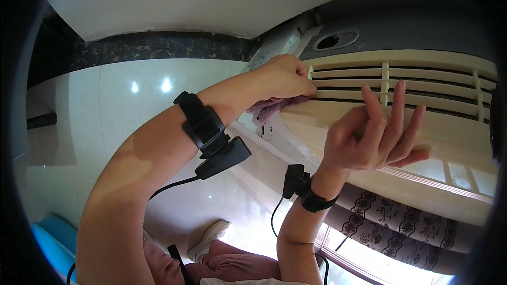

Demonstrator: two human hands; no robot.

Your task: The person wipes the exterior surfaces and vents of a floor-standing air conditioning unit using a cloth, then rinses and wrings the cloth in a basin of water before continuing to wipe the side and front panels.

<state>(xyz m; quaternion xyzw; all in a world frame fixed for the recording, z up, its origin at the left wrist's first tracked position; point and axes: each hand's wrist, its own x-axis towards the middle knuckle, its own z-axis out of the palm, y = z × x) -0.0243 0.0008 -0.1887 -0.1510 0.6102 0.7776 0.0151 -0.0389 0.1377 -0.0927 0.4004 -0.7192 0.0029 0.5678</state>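
A purple cloth [270, 107] is bunched under my left hand [287, 77]. The fingers of that hand press the cloth against the left end of a cream louvred vent grille [386, 74], which looks like part of a floor-standing air conditioner. My right hand [370, 134] holds nothing, its fingers spread in front of the lower slats and the smooth cream panel [305, 116]. Whether its fingertips touch the slats, I cannot tell. Dark gaps run between the slats. Part of the cloth is hidden beneath my left hand.
A grey surface with an oval hole [336, 40] adjoins the grille. A scuffed white edge [269, 130] runs beside the panel. Dark marbled skirting [158, 45] borders the glossy tiled floor [134, 111]. Patterned curtain fabric [392, 221] hangs lower right; a blue object [53, 241] stands lower left.
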